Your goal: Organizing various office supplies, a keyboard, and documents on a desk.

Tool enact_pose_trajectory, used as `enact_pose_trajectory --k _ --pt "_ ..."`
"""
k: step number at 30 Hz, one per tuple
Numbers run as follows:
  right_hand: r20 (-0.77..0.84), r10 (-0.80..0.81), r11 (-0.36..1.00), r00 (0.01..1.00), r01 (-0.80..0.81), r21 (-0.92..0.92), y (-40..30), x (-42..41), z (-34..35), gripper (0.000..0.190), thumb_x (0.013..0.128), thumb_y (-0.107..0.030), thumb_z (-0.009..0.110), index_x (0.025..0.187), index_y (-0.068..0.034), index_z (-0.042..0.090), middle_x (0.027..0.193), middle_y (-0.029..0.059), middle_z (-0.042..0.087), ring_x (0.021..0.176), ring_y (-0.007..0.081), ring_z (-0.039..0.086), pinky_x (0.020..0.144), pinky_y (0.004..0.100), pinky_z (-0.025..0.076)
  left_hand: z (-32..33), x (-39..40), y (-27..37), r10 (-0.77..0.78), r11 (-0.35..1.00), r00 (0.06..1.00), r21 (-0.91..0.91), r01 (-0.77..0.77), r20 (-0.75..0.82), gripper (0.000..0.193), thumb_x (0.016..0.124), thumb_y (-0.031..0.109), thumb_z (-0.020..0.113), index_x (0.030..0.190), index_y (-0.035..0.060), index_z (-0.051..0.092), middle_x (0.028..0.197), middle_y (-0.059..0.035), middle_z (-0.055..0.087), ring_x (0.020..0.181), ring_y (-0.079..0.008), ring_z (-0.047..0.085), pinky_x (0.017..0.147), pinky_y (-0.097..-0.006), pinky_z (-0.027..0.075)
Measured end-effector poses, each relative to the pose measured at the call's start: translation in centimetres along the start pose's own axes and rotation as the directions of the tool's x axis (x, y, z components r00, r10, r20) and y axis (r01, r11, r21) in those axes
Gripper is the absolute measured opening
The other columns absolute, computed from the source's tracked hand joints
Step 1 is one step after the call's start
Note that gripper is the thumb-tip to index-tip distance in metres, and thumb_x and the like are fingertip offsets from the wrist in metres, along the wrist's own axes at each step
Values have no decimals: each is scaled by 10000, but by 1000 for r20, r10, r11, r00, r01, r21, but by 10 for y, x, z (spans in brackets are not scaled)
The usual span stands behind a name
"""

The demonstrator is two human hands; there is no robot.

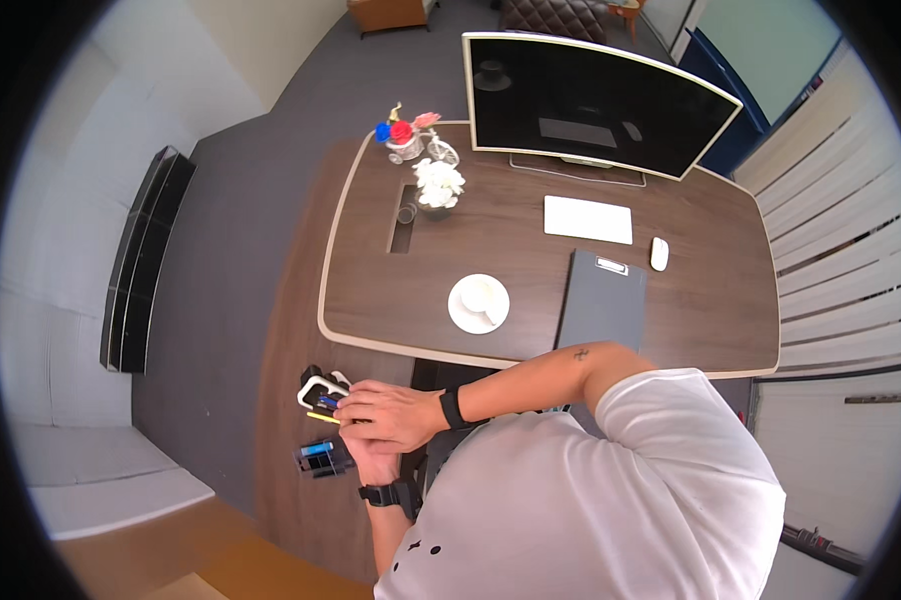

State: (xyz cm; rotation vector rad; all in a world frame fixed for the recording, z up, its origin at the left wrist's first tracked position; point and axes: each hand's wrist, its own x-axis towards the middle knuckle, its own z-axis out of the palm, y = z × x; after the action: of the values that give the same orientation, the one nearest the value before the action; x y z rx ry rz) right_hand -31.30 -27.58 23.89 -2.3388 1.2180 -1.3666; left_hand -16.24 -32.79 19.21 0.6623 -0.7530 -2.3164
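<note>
My right hand reaches across my body and lies over my left hand, wrist above wrist at the lower left. The left hand's fingers are mostly hidden beneath it. Right at the fingertips is a white-rimmed dark holder with blue pens inside. A yellow stick-like item juts out beside the fingers. What either hand grips cannot be made out. Just below sits a dark see-through desk organizer holding a light-blue item.
The brown side surface adjoins the main desk. On the desk are a white cup on a saucer, a dark grey folder, a keyboard, a mouse, a monitor and white flowers.
</note>
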Motion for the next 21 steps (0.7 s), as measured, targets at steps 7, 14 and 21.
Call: enact_pose_trajectory --k 7,14,21 --pt "-130 58 996 990 -49 75 21 -38 -56 356 788 -209 707 1081 -37 601 1201 142 577 1138 323 538 999 454 419 52 38 -14 -97 991 976 69 113 -196 264 1004 279 451 1176 112 563 1149 -48 599 1103 -206 571 959 -369 485" --pt "-664 640 556 386 -829 54 55 -226 -151 321 877 -127 588 1175 -16 544 1138 197 552 1053 390 548 922 448 453 55 48 -6 -171 968 858 79 237 -485 134 871 233 650 843 137 560 770 0 591 749 -192 591 669 -378 498" --pt "-693 396 -602 -603 -740 300 -9 -469 -143 798 805 -487 725 1337 19 411 1244 256 506 1147 432 519 927 516 463 12 51 9 -174 959 815 94 269 -553 108 847 211 627 811 127 570 755 -4 621 752 -200 585 711 -367 493"
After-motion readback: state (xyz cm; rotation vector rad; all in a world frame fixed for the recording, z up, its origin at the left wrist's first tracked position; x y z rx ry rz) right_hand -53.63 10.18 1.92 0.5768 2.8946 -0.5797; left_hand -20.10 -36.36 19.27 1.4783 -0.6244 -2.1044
